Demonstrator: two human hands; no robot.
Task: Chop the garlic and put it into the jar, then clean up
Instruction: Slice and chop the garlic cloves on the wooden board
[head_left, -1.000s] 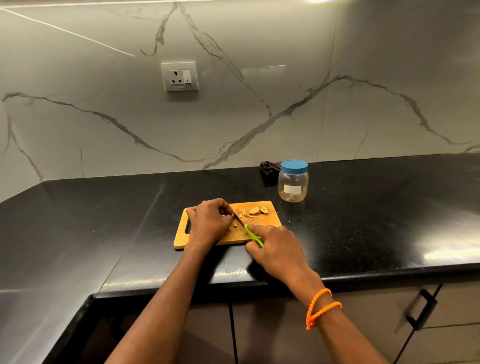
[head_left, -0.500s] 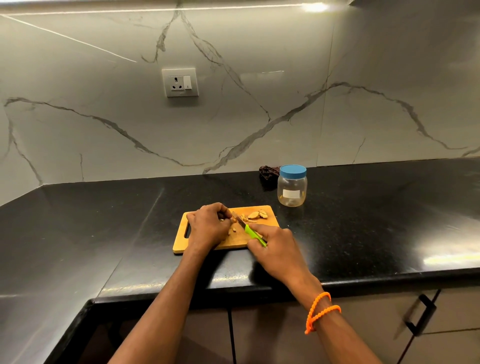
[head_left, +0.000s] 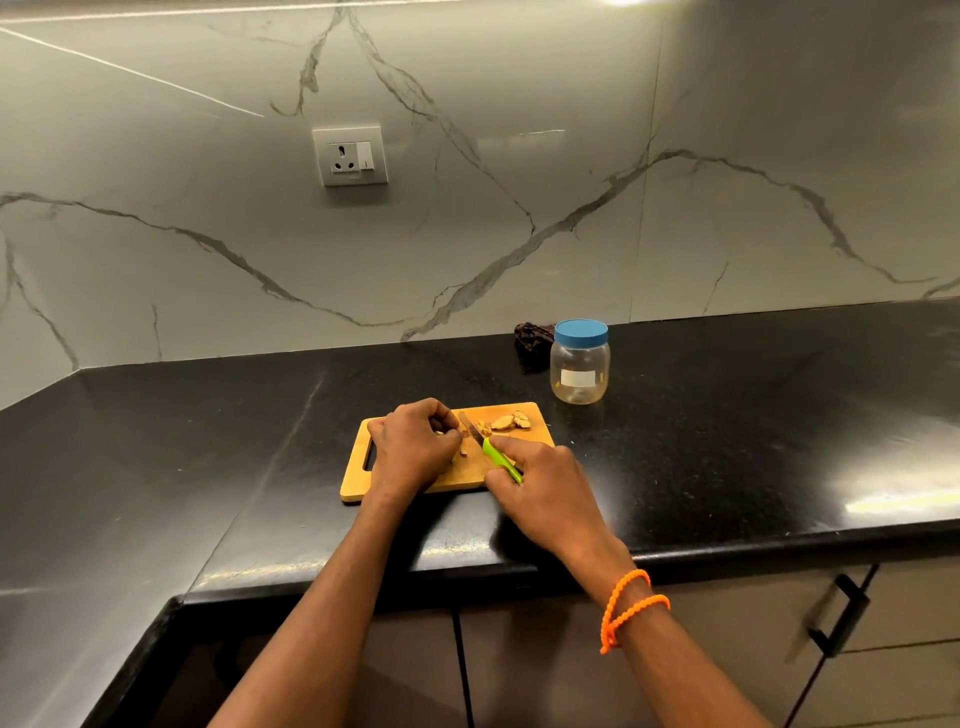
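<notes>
— So, what did the head camera show on the counter?

— A wooden board (head_left: 447, 475) lay near the front edge of the black counter (head_left: 727, 441), its handle slot to the left. The left hand (head_left: 413, 446) rested on the board with its fingers curled down over a piece of garlic; the piece itself was mostly hidden under the fingertips.

— And the other hand?

— The right hand (head_left: 545, 486) gripped the green handle of a small knife (head_left: 493, 451), forefinger stretched along the top. The blade pointed away toward the back wall and sat just beside the left fingertips, down at the board.

— Where was the rest of the garlic?

— A few pieces of garlic (head_left: 506, 422) lay in a little heap near the board's far right corner, apart from the blade.

— And the jar?

— The clear jar (head_left: 580, 370) stood upright on the counter just beyond that corner, blue lid on. A dark crumpled cloth (head_left: 532, 335) sat behind it against the marble wall. An orange beaded band (head_left: 631, 605) circled the right wrist.
</notes>
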